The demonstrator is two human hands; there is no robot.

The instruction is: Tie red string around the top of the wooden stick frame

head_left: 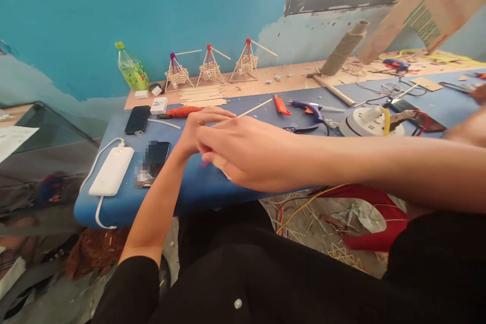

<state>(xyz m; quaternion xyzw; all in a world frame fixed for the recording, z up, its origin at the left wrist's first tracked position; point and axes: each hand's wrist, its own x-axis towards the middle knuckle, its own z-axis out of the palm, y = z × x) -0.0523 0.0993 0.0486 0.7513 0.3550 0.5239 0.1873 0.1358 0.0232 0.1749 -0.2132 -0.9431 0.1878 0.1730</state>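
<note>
My right hand (246, 149) reaches across from the right with its fingers curled, pressed against my left hand (199, 124). Both are closed above the near edge of the blue table, and what lies between them is mostly hidden. A thin wooden stick (256, 107) juts up and right from behind my right hand; whether I grip it cannot be told. A short pale stick end (227, 174) and a small pink bit (205, 164) peek out below the fingers. Just behind my left hand lies a spool-like bundle of orange-red cord (184, 112).
Three small stick models (208, 68) stand along the wall by a row of flat sticks (203, 95). An orange cutter (281, 105), a purple glue gun (306, 107) and a round power socket (370, 121) lie right. Left are phones (137, 120) and a white power bank (111, 171). Another person's blurred hand (469, 129) is at far right.
</note>
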